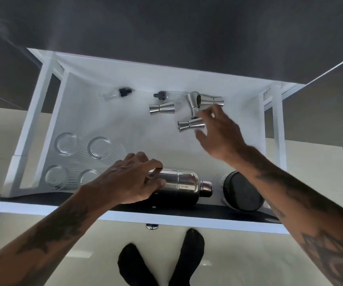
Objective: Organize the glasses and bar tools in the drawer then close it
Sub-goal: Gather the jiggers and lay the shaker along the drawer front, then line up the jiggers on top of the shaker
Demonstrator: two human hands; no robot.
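One white drawer (49,112), pulled open beneath a dark countertop (166,23). One steel shaker (184,187) lying on its side at the front, left hand (129,182) resting on it, fingers loosely curled. One black-lidded jar (242,191) just right of it. Four ribbed glasses (66,143) standing front left, two by two. Four steel jiggers (162,109) lying at the back right; right hand (220,137) spread open over one jigger (191,125), gripping nothing. Two dropper bottles (115,93) at the back. Pale floor (104,254) below; two black socks (189,256).
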